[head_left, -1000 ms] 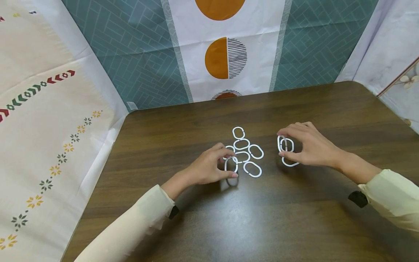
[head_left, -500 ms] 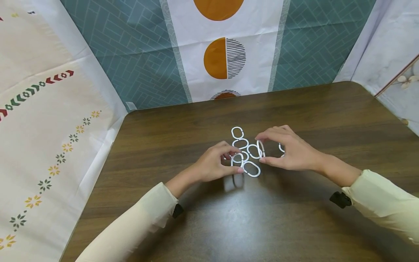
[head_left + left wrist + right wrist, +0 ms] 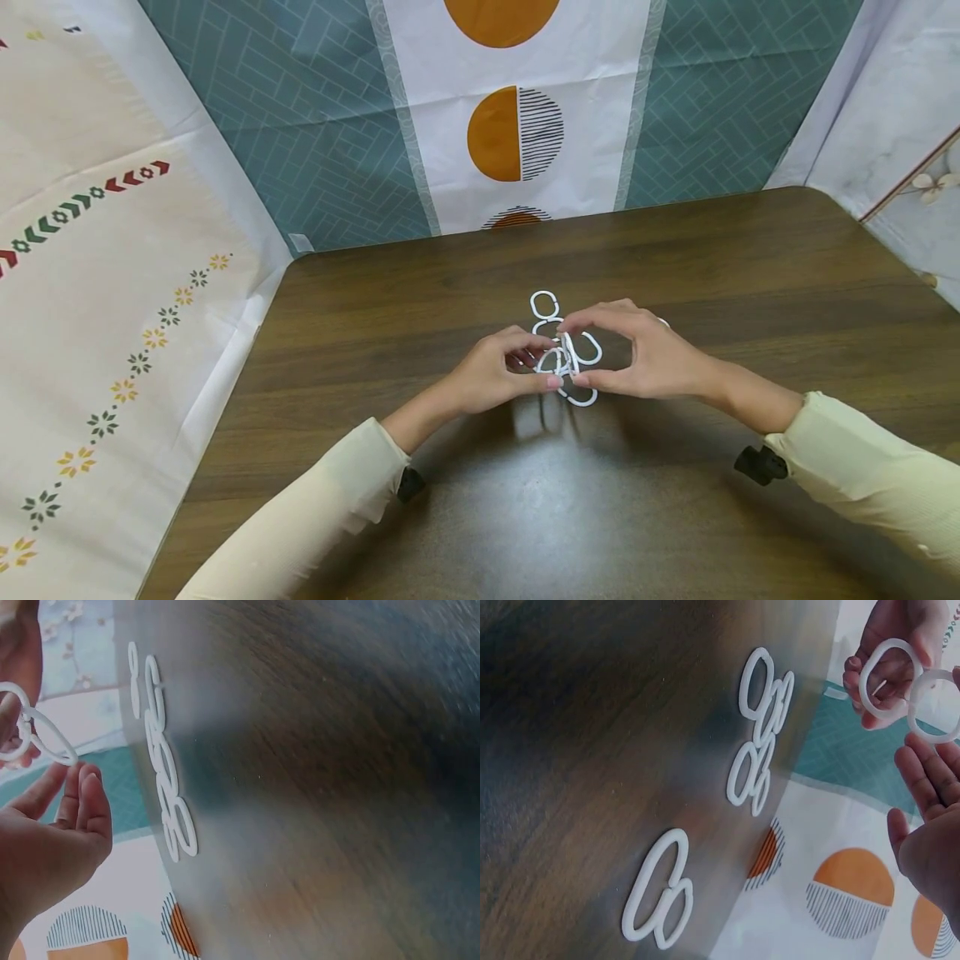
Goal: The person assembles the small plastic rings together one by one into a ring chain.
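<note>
Looks like I'm early in the linking job: left hand (image 3: 491, 379) pinches one white ring (image 3: 550, 362) and right hand (image 3: 648, 358) pinches another ring (image 3: 570, 354), the two meeting just above the tabletop (image 3: 675, 500) at center; can't tell if they're hooked together yet. The rest of the rings (image 3: 545, 305) lie flat at 12 o'clock from my hands. They're thin white plastic ovals, smooth, probably a bit springy.
</note>
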